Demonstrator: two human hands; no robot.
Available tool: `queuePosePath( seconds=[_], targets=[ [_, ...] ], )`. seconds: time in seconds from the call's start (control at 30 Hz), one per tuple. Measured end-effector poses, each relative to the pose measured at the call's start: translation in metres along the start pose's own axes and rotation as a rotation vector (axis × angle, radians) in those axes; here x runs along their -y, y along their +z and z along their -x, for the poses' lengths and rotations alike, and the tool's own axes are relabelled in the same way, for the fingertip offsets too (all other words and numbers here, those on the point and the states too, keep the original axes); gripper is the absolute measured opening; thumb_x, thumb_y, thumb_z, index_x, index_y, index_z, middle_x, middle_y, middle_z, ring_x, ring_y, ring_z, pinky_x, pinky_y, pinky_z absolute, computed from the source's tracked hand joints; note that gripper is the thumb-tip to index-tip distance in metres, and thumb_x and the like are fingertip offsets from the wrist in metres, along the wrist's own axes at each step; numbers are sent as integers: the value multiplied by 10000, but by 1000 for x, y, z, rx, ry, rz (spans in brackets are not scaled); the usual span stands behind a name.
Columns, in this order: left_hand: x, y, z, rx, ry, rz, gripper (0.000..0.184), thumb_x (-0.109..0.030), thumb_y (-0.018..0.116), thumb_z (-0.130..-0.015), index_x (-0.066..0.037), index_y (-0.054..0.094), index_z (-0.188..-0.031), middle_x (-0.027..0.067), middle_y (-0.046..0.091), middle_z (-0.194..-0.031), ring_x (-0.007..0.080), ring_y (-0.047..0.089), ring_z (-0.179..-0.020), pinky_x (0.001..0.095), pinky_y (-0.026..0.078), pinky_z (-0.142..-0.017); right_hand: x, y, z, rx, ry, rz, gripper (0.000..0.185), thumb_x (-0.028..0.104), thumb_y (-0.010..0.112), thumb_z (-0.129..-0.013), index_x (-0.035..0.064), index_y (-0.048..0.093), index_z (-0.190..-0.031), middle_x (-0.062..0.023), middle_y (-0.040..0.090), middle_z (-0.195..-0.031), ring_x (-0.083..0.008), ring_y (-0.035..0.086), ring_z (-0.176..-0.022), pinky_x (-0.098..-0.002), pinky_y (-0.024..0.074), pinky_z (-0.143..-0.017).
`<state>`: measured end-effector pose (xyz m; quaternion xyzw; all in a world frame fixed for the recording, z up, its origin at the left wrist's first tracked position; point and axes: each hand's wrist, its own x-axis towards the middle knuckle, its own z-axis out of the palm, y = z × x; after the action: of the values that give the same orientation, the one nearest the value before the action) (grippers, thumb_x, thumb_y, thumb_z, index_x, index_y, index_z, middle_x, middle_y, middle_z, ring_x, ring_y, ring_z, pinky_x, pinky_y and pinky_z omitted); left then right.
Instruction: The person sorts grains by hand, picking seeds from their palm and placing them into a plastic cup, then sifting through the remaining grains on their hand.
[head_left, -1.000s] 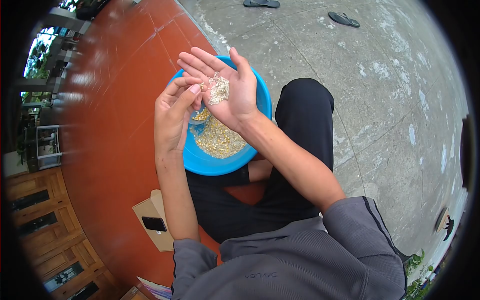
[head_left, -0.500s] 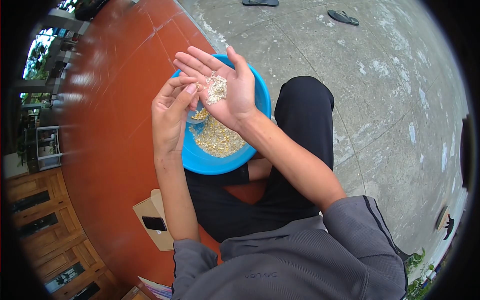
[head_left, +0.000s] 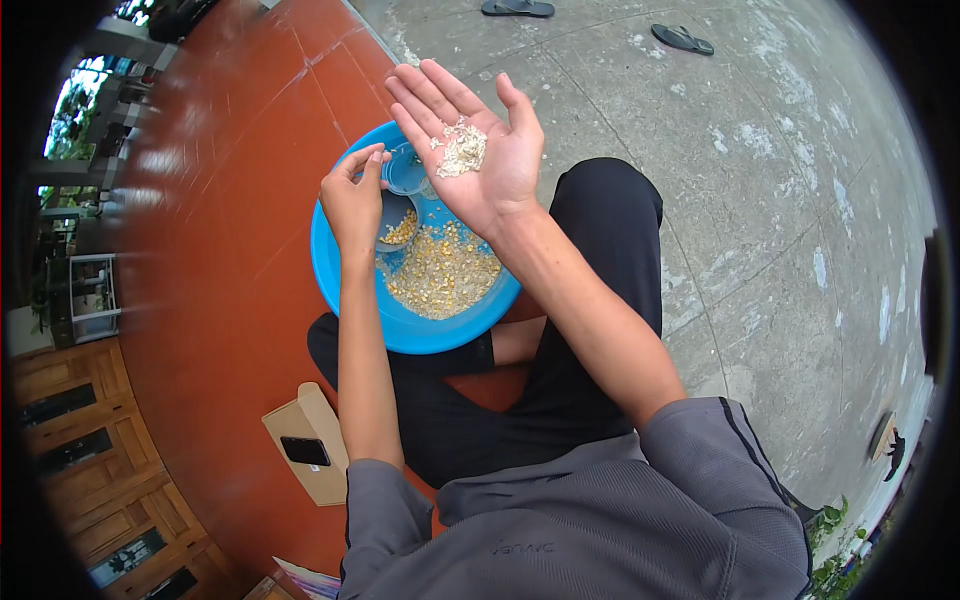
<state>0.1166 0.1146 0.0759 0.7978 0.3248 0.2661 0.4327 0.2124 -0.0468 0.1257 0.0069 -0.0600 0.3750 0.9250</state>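
My right hand [head_left: 480,150] is palm up with its fingers stretched out, and a small heap of pale, rice-like grains [head_left: 462,150] lies on it. To its left, my left hand [head_left: 354,198] has its thumb and forefinger pinched together above the rim of a blue basin [head_left: 335,280]; what they hold, if anything, is too small to name. In the basin spreads a mix of yellow corn kernels and pale grains [head_left: 440,275]. A small container with corn kernels [head_left: 400,230] and a light blue cup [head_left: 404,172] are also in it, partly hidden by my hands.
The basin stands by my crossed legs on a red tiled floor [head_left: 235,200]. A phone [head_left: 304,451] lies on a brown cardboard piece [head_left: 325,488] at the left. Sandals [head_left: 682,39] rest on the grey concrete [head_left: 740,200] at the right.
My left hand has drawn away from the right palm, down and slightly left. My right hand has moved up and right with the grains. The basin appears shifted left, and its inner containers show more.
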Motion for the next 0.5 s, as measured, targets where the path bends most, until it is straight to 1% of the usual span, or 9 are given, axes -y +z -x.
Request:
queuePosePath(
  seconds=[0.03, 0.13, 0.23, 0.3, 0.33, 0.4, 0.43, 0.47, 0.5],
  targets=[
    [-1, 2, 1, -32, 20, -95, 237, -163, 787, -1045, 43, 837, -1151, 139, 863, -1010, 112, 772, -856, 283, 575, -710, 0, -1, 0, 3, -4, -1, 792, 488, 388, -1162, -120, 357, -1668, -328, 406, -1724, -431, 365, -1650, -525, 329, -1381],
    [-6, 3, 7, -79, 3, -126, 221, -163, 796, -1037, 32, 843, -1128, 153, 864, -1007, 103, 767, -803, 298, 588, -694, 0, -1, -1, 12, -8, -5, 794, 492, 385, -1163, -120, 356, -1669, -328, 403, -1726, -431, 366, -1650, -527, 329, -1381],
    [-6, -4, 9, -179, 232, -143, 185, -146, 814, -1026, 25, 833, -1095, 117, 849, -922, 95, 760, -785, 274, 579, -686, -2, 0, 1, 8, 3, -5, 798, 495, 384, -1163, -122, 353, -1670, -329, 403, -1726, -431, 366, -1650, -525, 330, -1381],
    [-19, -8, 13, -222, 205, 92, 156, -121, 825, -1017, 23, 820, -1075, 91, 819, -882, 85, 732, -756, 269, 557, -666, -3, 3, 2, 6, 17, -8, 802, 496, 385, -1163, -124, 351, -1670, -330, 405, -1724, -430, 368, -1649, -523, 328, -1381],
    [-31, -12, 18, -243, 188, 210, 142, -109, 831, -1012, 22, 813, -1065, 78, 804, -862, 80, 718, -742, 266, 546, -656, -4, 4, 2, -4, 20, 0, 811, 514, 386, -1162, -121, 362, -1665, -332, 424, -1711, -423, 391, -1637, -514, 337, -1376],
    [-54, -28, 35, -169, 227, 104, 120, -87, 833, -1009, 16, 806, -1063, 61, 778, -875, 76, 686, -726, 266, 524, -646, -8, 7, 3, -28, 34, 16, 829, 550, 389, -1159, -114, 386, -1656, -336, 462, -1685, -410, 436, -1614, -497, 354, -1365],
    [-64, -33, 41, -135, 243, 47, 110, -77, 834, -1007, 13, 803, -1062, 53, 765, -882, 74, 670, -718, 266, 513, -641, -9, 7, 3, -26, 36, 13, 831, 552, 389, -1160, -114, 384, -1657, -337, 463, -1685, -411, 438, -1613, -495, 356, -1363],
    [-71, -33, 44, -91, 411, 49, 93, -65, 840, -993, -14, 816, -1068, 49, 769, -956, 96, 649, -708, 279, 495, -640, -11, 7, 4, -25, 42, 9, 833, 554, 390, -1160, -114, 382, -1658, -337, 463, -1684, -412, 439, -1611, -494, 358, -1361],
    [-80, -34, 46, -53, 494, -7, 99, -63, 847, -982, -26, 819, -1070, 47, 770, -964, 106, 657, -720, 281, 496, -643, -13, 7, 5, -24, 47, 6, 836, 556, 390, -1161, -115, 380, -1659, -337, 464, -1684, -413, 441, -1610, -493, 359, -1360]
  ],
)
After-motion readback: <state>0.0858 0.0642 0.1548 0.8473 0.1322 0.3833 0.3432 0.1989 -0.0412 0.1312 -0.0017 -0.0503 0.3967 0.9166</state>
